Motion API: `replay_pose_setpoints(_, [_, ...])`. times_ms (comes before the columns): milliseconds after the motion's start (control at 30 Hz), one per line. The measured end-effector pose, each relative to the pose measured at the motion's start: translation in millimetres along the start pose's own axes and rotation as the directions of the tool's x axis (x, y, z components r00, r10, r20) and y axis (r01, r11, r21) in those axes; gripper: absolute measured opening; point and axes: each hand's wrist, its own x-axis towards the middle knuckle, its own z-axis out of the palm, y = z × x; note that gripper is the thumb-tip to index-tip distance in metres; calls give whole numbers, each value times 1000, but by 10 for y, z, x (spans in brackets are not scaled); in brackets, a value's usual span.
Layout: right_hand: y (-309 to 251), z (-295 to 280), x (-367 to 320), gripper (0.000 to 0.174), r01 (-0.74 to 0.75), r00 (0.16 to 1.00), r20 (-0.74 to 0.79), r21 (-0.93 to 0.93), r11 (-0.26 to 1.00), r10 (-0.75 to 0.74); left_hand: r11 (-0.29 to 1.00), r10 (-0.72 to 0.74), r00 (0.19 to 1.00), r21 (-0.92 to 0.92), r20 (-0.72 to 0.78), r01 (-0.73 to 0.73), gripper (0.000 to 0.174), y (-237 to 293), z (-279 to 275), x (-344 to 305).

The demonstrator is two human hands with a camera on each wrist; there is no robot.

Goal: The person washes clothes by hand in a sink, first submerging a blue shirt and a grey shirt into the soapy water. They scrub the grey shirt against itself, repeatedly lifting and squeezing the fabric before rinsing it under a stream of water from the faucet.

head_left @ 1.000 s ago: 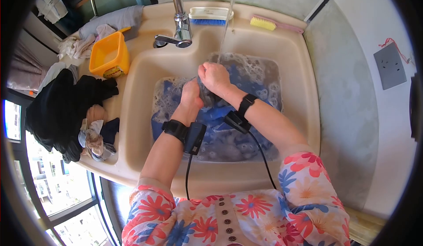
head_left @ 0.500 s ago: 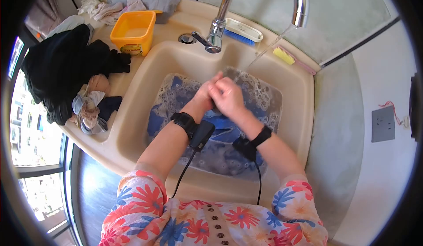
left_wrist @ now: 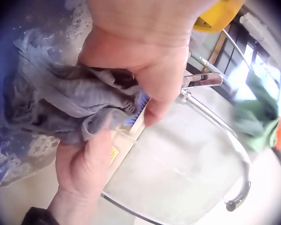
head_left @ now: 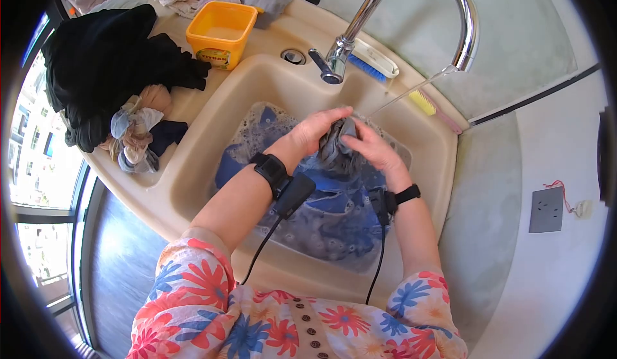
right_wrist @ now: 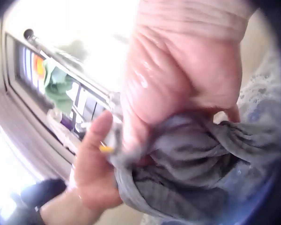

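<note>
A wet, bunched grey cloth [head_left: 340, 148] is between both hands, above the soapy water. My left hand [head_left: 313, 131] holds its left side, with the thumb at its upper edge in the left wrist view. On the other side my right hand [head_left: 378, 148] grips the cloth, the thumb lying over the folds. In the right wrist view the grey cloth [right_wrist: 192, 154] hangs in loose folds from the right hand's fingers. Blue fabric [head_left: 334, 195] lies in the sudsy water below. A thin stream from the curved tap [head_left: 464, 53] falls just behind the hands.
The beige sink [head_left: 186, 166] surrounds the water. At its back rim lie a white brush with blue bristles [head_left: 376, 60] and a pink-handled brush [head_left: 437, 109]. To the left stand a yellow tub [head_left: 222, 28] and a heap of black clothing [head_left: 116, 63], with smaller garments [head_left: 138, 134] beside it.
The hands, earlier low and close together at the water, are now raised and spread a little, with the grey cloth showing between them. The head view has turned, bringing the tap's whole curve into sight.
</note>
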Motion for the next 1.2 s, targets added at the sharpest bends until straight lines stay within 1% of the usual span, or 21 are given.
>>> replay_pose_setpoints(67, [37, -63, -5, 34, -32, 999, -20, 1, 1000, 32, 934, 146, 989, 328, 6, -139, 43, 5, -86, 30])
replay_pose_setpoints(100, [24, -158, -18, 35, -49, 993, -106, 68, 997, 56, 794, 172, 983, 580, 70, -181, 58, 22, -181, 15])
replay_pose_setpoints(133, [7, -232, -30, 35, -62, 978, -189, 136, 989, 88, 794, 175, 982, 580, 68, -182, 58, 25, -230, 3])
replay_pose_setpoints(200, [-6, -322, -28, 31, -46, 968, -234, 212, 976, 96, 114, 130, 991, 993, -32, 18, 46, 19, -300, 1])
replay_pose_setpoints(333, [-95, -419, -56, 27, -13, 944, -293, 424, 906, 150, 251, 145, 979, 963, -141, 101, 40, -180, -633, 131])
replay_pose_setpoints(400, [-25, -432, -72, 28, -28, 949, -280, 392, 920, 148, 841, 145, 978, 539, -150, -42, 43, -314, -776, 250])
replay_pose_setpoints(433, [-21, -379, -74, 28, -29, 949, -279, 391, 920, 148, 842, 145, 978, 538, -150, -42, 43, -253, -659, 163])
replay_pose_setpoints(500, [14, -127, -13, 26, -7, 963, -258, 272, 962, 80, 996, 3, 975, 89, -224, 18, 35, -54, -289, -76])
replay_pose_setpoints(600, [-109, 467, -9, 15, -14, 979, -205, -40, 999, 6, 976, 54, 985, -200, -164, -87, 24, -329, -420, 218])
replay_pose_setpoints(633, [7, 661, 69, 8, 355, 866, -185, -427, 831, -465, 976, 193, 979, -113, 62, -185, 17, -577, -759, 499])
replay_pose_setpoints(733, [55, 791, 158, 9, 213, 757, -305, -722, 659, -578, 923, 265, 964, -283, -27, -261, 21, -533, -311, 66])
replay_pose_setpoints(800, [225, 492, 339, 22, -186, 794, -520, -702, 688, -316, 997, 58, 887, -23, -459, -77, 27, -478, -132, 130])
replay_pose_setpoints(867, [277, 433, 387, 30, -162, 773, -533, -690, 705, -345, 983, 140, 800, 177, -583, -43, 29, -534, -104, 218])
replay_pose_setpoints(933, [245, 450, 365, 29, -194, 759, -528, -743, 641, -382, 994, 105, 843, 19, -527, -112, 29, -536, -146, 256])
replay_pose_setpoints(1000, [81, 687, 260, 30, -57, 762, -436, -782, 621, -479, 976, 81, 879, -143, -469, -167, 28, -647, -458, 430])
replay_pose_setpoints(1033, [30, 754, 228, 29, -20, 762, -419, -777, 629, -494, 929, 365, 897, 153, -249, -336, 28, -919, -906, 774])
replay_pose_setpoints(1067, [-4, 781, 212, 29, 18, 760, -402, -772, 635, -511, 757, 555, 830, 382, 52, -530, 27, -628, -635, 451])
replay_pose_setpoints(1100, [40, 661, 262, 27, -102, 772, -490, -723, 683, -404, 913, 196, 938, -295, -288, -281, 25, -442, -179, 154])
replay_pose_setpoints(1133, [154, 429, 351, 26, -219, 768, -571, -661, 717, -292, 969, 129, 913, -145, -387, -198, 28, -415, -101, 213])
replay_pose_setpoints(1167, [394, 125, 445, 25, -213, 778, -542, -702, 679, -316, 981, 129, 941, -99, -314, -168, 31, -321, 27, 143])
replay_pose_setpoints(1200, [594, -55, 518, 29, -157, 803, -582, -410, 899, -125, 988, 125, 962, -56, -241, -142, 34, -213, 133, 53])
